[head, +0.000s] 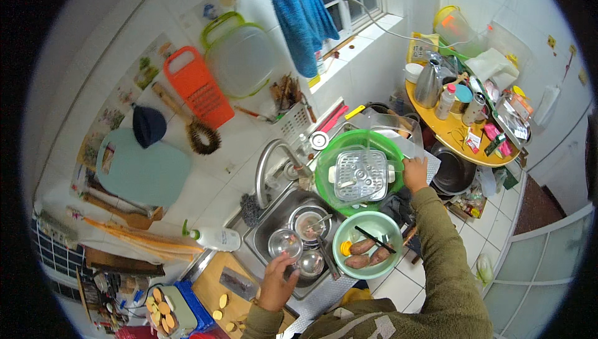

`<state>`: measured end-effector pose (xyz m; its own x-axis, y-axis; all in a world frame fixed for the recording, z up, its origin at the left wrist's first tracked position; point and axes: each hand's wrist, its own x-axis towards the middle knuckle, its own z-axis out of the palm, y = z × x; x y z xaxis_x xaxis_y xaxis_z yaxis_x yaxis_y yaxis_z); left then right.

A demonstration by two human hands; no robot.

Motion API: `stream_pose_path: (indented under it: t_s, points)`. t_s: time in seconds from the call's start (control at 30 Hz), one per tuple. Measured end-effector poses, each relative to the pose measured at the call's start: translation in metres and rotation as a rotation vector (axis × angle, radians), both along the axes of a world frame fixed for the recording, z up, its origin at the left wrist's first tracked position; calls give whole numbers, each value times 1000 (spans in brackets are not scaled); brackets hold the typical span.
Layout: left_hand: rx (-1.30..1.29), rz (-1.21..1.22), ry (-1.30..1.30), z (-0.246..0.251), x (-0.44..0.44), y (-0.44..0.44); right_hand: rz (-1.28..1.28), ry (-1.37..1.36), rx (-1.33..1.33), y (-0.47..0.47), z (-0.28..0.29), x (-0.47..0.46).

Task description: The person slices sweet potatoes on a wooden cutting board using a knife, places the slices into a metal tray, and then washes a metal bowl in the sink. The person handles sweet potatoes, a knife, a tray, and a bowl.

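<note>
My left hand (279, 279) is at the near edge of the steel sink (266, 227), fingers apart, its fingertips at or just over a clear bowl (285, 244). Beside that bowl are a steel bowl (310, 263) and a pot holding a spoon (309, 225). My right hand (415, 174) is at the right rim of a large green basin (322, 185), its fingers on the edge of a clear plastic container or lid (397, 128). A perforated metal tray (361, 175) lies in the basin. Nearer me, a pale green bowl (339, 260) holds sweet potatoes (361, 246) and black chopsticks (369, 235).
A cutting board (208, 276) with a cleaver (237, 283) and yellow slices (224, 300) lies left of the sink. The curved faucet (261, 170) rises behind it. A crowded yellow table (430, 119) and dark pans (452, 170) stand at right.
</note>
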<state>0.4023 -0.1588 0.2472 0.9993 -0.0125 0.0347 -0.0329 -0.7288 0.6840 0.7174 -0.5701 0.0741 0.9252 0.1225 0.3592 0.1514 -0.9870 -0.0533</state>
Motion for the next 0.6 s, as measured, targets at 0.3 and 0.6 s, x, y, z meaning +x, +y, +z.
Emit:
stream_pose_path:
  t_s: [0.3,0.6]
  points:
    - [-25,-140,99,-19,19,-19,278,-41,467,-12,45,-11]
    - [-252,-110,-13,49,-5,-20,324,189,1518,23,221,-186]
